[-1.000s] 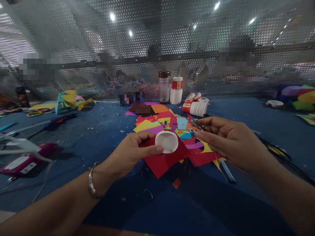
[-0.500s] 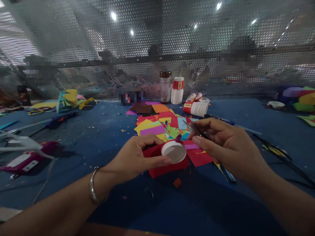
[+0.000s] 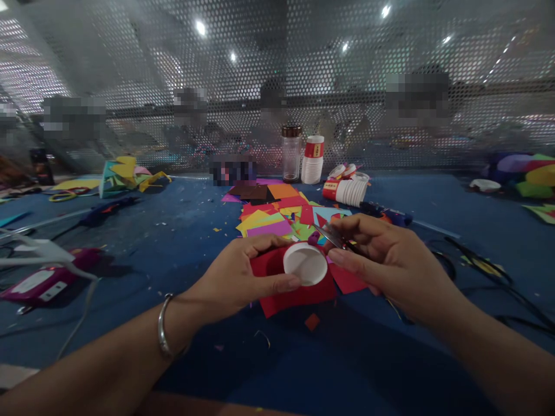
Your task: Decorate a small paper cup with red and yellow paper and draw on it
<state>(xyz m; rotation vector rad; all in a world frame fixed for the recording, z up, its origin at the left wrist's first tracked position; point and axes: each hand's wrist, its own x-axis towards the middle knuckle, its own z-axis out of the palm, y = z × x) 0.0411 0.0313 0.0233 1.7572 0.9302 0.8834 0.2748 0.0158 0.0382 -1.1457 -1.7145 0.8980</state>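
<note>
My left hand (image 3: 245, 271) pinches a small round white paper cup piece (image 3: 306, 266) between thumb and fingers, its hollow side facing me. A small purple bit (image 3: 314, 237) shows at its upper rim. Just beneath it is red paper (image 3: 295, 301); whether my left hand grips that too, I cannot tell. My right hand (image 3: 390, 260) is closed around small metal scissors (image 3: 332, 236), whose handles are mostly hidden by the fingers. The blades point left, close to the purple bit; contact is unclear.
Coloured paper sheets and scraps (image 3: 269, 222) lie beyond my hands. Farther back are a glass jar (image 3: 291, 155), an upright stack of paper cups (image 3: 313, 162) and a tipped stack (image 3: 344, 192). Black cables (image 3: 481, 260) lie right, a purple device (image 3: 52, 280) left.
My right hand has moved left and slightly down, bringing the scissors nearer the cup piece's rim. My left hand has tilted the cup piece slightly, so more of its inside shows.
</note>
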